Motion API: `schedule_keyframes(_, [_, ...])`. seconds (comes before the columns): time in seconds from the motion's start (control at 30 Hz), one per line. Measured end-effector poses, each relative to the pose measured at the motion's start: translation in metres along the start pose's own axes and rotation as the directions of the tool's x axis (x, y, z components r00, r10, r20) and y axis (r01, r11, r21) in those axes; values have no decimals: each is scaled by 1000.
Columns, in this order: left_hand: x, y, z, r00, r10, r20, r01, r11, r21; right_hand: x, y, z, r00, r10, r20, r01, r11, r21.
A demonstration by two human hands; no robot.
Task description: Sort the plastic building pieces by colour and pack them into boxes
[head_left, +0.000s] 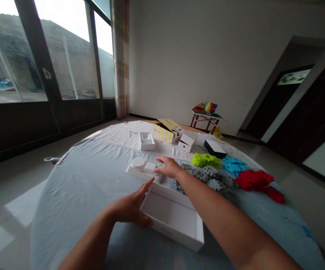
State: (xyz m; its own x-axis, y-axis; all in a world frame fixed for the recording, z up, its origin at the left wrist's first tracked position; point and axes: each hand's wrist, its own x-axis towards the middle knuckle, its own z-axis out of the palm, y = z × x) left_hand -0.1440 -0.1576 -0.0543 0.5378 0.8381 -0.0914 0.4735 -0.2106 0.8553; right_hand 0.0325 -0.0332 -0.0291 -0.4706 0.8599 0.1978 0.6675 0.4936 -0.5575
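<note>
An open white box (170, 212) sits at the table's near side, its inside bare. Around its left end curls my left hand (135, 204), thumb on the near wall and fingers by the far corner. Just beyond the box lies a white tray-like insert (132, 173), with a round white piece (138, 162) and a small squarish white piece (150, 167) on it. My right hand (169, 167) reaches over the insert's right end, fingers apart and holding nothing visible. Whether its fingertips touch the insert, I cannot tell.
Right of my hands lie piles of grey interlocking pieces (207, 175), lime-green pieces (205, 160), blue pieces (234, 165) and red pieces (256, 183). Farther back stand a small white box (147, 145), a yellow-and-white carton (166, 132) and a black-sided box (215, 149).
</note>
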Motion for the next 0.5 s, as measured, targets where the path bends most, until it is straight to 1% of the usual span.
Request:
schedule_keyframes(0.13, [1, 5, 0, 998, 4, 55, 8, 973, -233, -21, 1, -16, 999, -47, -21, 47, 998, 40])
schedule_keyframes(0.2, [2, 9, -1, 998, -2, 64, 21, 953, -301, -39, 1, -26, 997, -70, -26, 72, 995, 63])
schedule_keyframes(0.3, [1, 11, -3, 999, 2, 37, 9, 950, -313, -73, -1, -41, 996, -84, 2, 83, 991, 106])
schedule_keyframes(0.37, [0, 8, -3, 999, 25, 20, -17, 952, -305, -97, -4, -51, 995, -95, 31, 91, 988, 123])
schedule_keyframes(0.5, [0, -1, -4, 996, 82, -26, -86, 970, -228, -137, -13, -65, 992, -108, 62, 105, 993, 49])
